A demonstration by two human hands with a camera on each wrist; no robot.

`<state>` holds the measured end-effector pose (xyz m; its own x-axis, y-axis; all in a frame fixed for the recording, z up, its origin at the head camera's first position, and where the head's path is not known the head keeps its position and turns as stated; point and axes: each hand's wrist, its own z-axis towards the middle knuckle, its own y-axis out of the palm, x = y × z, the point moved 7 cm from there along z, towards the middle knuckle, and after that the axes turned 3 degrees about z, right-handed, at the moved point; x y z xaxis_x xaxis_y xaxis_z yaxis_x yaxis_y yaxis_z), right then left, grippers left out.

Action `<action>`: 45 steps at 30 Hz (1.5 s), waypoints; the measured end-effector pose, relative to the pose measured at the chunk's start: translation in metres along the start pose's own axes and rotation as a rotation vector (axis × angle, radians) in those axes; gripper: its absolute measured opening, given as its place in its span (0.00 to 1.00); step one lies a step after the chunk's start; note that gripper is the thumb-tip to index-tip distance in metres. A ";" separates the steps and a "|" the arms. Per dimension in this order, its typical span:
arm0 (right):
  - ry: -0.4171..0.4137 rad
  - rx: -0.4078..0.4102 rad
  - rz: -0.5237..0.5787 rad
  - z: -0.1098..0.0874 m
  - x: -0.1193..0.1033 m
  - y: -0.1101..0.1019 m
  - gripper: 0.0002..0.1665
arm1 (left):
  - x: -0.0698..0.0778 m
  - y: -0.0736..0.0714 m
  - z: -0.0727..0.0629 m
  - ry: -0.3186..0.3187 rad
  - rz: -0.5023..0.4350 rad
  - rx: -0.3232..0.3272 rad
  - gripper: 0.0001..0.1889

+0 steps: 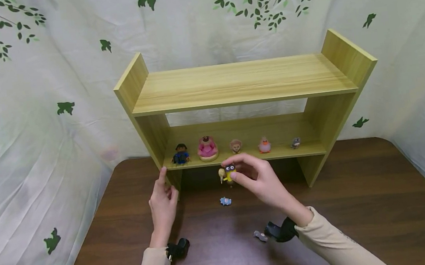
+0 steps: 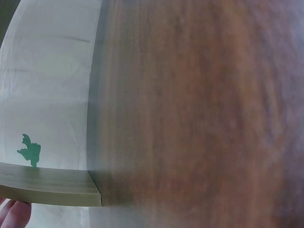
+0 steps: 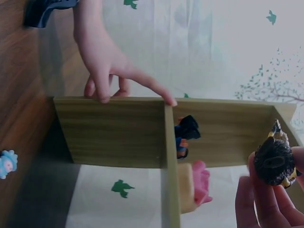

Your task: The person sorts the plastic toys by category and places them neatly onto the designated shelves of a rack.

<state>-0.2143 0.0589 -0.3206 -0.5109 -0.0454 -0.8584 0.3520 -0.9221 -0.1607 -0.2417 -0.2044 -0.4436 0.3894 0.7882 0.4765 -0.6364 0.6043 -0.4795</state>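
My right hand pinches a small yellow minion figurine between thumb and fingers, just in front of the lower shelf. In the right wrist view the dark round underside of the figurine faces the camera. My left hand touches the front edge of the wooden shelf unit's left side panel, its index finger stretched to the shelf corner. On the shelf stand a dark-haired figurine in blue, a pink bear figurine, a small pale-faced figurine, a pink bird-like figurine and a tiny grey figurine.
A small light-blue figurine lies on the brown table before the unit. Near the right wrist lies a small grey object. The unit's top board lies between raised side panels. A leaf-printed cloth hangs behind.
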 end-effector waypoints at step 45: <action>-0.259 -0.030 0.023 0.065 -0.063 0.007 0.15 | 0.003 -0.001 0.001 0.026 -0.002 0.017 0.43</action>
<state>-0.2301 0.0305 -0.2360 -0.6848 -0.1665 -0.7095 0.3871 -0.9079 -0.1606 -0.2407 -0.2029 -0.4409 0.4076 0.7898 0.4584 -0.6464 0.6041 -0.4661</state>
